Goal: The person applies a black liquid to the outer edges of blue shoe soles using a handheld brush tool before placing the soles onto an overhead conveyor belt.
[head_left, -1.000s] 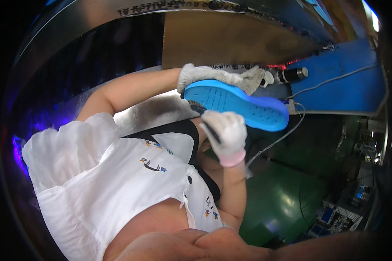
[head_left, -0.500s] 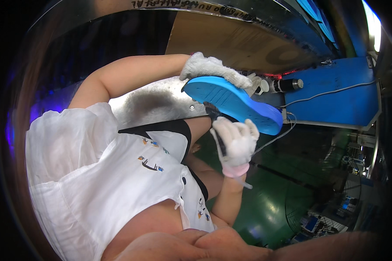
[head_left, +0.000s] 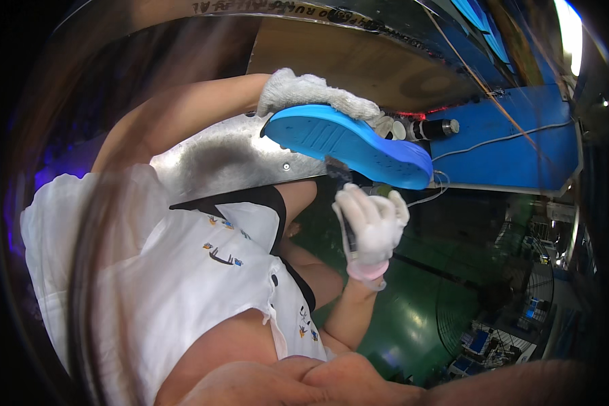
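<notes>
My left hand (head_left: pixel 311 95), in a white knit glove, grips a bright blue shoe sole (head_left: pixel 338 139) from above, fingers along its far edge. The sole is tilted so its grooved face shows; its right end looks purplish. Below it, my gloved right hand (head_left: pixel 372 220) is closed round the dark handle of a brush (head_left: pixel 340 171). The brush's dark, ragged head is at the near edge of the sole, around its middle. I cannot tell whether the bristles press on it.
Under the sole lies a shiny metal work surface (head_left: pixel 230 152). Beyond it stand a brown board (head_left: pixel 345 57), a white cup (head_left: pixel 398 130) and a black-and-silver cylinder (head_left: pixel 441 128). A grey cable (head_left: pixel 494 141) crosses a blue panel (head_left: pixel 521 166). Blurred strands hang in front at left.
The sole and my left hand sit a little further left and higher in view, with the whole scene shifted likewise. The brush head has slid right along the sole's near edge.
</notes>
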